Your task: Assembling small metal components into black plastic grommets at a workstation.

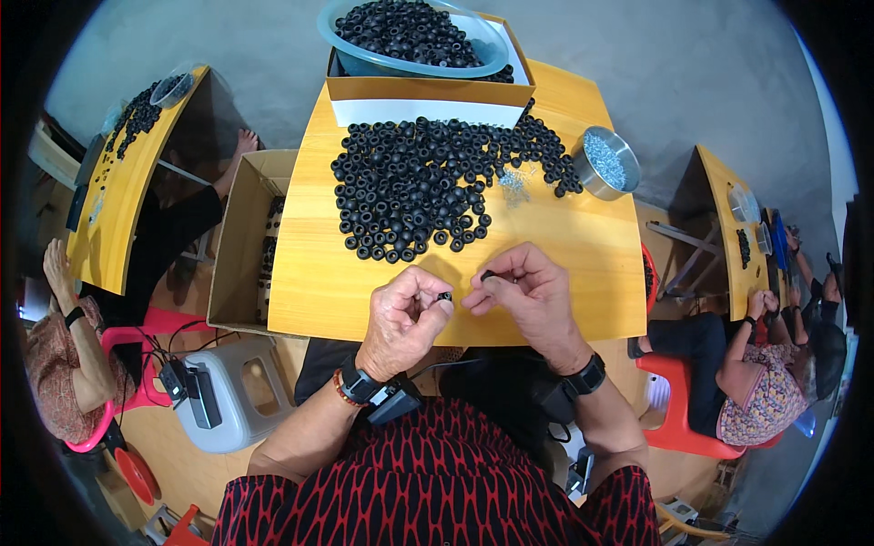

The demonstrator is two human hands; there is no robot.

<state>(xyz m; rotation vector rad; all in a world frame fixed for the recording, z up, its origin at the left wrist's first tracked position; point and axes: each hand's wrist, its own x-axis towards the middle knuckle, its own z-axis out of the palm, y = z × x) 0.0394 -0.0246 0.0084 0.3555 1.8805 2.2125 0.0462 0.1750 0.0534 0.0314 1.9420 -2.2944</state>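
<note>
My left hand (pixel 405 318) is closed, pinching a small black round part (pixel 444 297) between thumb and fingertips. Close beside it, my right hand (pixel 526 296) pinches another small black part (pixel 488 275) between thumb and forefinger. Both hands are just above the front of the yellow wooden table (pixel 314 291), a short gap between them. Beyond them spreads a heap of black ring-like parts (pixel 405 187), many with a round hole. A small scatter of silvery screw-like pieces (pixel 514 185) lies at its right side.
A steel bowl (pixel 605 187) of silvery pieces stands far right. At the back, a blue basin (pixel 355 62) of black parts rests on a box (pixel 428 89). An open carton (pixel 241 237) is left of the table. People sit at tables (pixel 137 196) on both sides.
</note>
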